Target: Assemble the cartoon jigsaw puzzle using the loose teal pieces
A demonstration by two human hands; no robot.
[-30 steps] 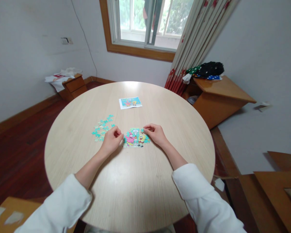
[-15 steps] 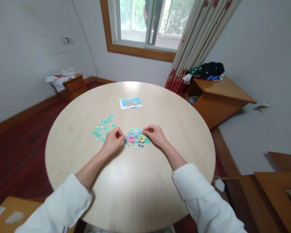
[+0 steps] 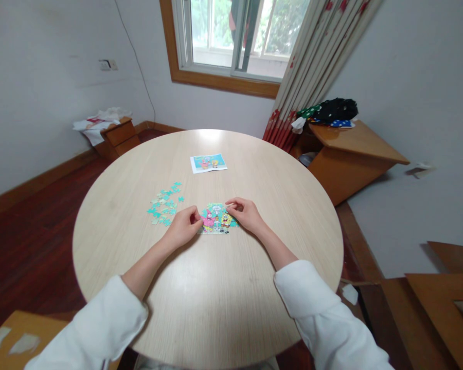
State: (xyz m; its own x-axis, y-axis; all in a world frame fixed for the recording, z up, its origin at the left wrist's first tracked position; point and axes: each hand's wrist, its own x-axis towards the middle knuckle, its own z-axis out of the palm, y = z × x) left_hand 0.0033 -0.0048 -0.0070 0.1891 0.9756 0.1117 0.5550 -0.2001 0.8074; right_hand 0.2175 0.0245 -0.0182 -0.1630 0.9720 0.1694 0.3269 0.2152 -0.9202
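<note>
A partly joined jigsaw puzzle (image 3: 216,222) with pink, yellow and turquoise cartoon figures lies flat on the round table, between my two hands. Along its left edge, my left hand (image 3: 184,227) is closed, thumb and fingertips pinched against the pieces there. My right hand (image 3: 247,215) has its thumb and index finger closed at the puzzle's upper right edge; whether a single loose piece is between them is too small to tell. Several loose turquoise puzzle pieces (image 3: 164,208) are scattered beyond my left hand.
Farther back on the pale round table (image 3: 216,308) lies a printed picture sheet (image 3: 209,163) with similar figures. A wooden cabinet (image 3: 355,141) with clothes on top stands beyond the table at the right. Behind it hangs a curtain (image 3: 312,61) beside the window.
My left hand has shifted slightly to the right, its fingertips now over the puzzle's left edge. My right hand has barely moved at the upper right edge.
</note>
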